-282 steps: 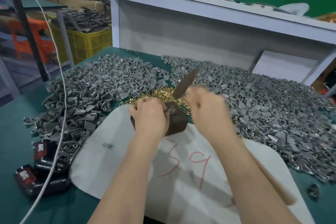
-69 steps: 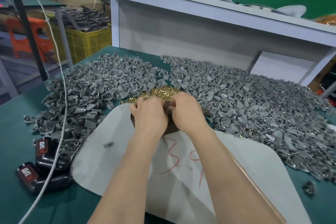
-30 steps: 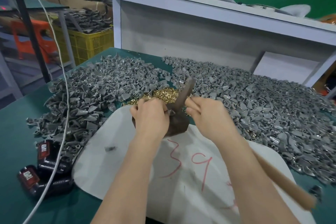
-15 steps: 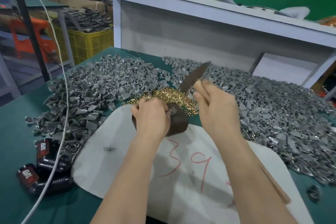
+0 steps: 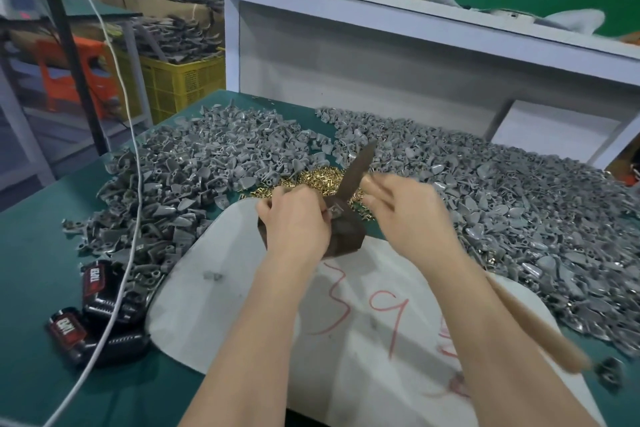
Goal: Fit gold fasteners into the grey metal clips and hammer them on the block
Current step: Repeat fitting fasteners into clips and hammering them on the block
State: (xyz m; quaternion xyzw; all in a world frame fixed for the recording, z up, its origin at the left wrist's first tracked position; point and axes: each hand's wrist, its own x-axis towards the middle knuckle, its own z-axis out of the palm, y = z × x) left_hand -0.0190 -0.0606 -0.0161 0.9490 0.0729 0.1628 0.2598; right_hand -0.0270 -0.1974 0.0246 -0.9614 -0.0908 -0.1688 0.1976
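The fingers of my left hand pinch a grey clip on top of the block, and my right hand has its fingers curled round the hammer, whose head tilts just above the clip. Right behind the block lie heaped gold fasteners, with loose grey clips on the worktop either side. The white sheet under it reads "39" in red, and far behind-left a yellow crate holds grey parts.

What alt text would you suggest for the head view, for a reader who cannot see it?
On a dark brown block, the left hand holds a grey metal clip while the right hand grips a wooden-handled hammer, its dark head angled over the clip. Heaps of grey clips and gold fasteners lie behind on the green table.
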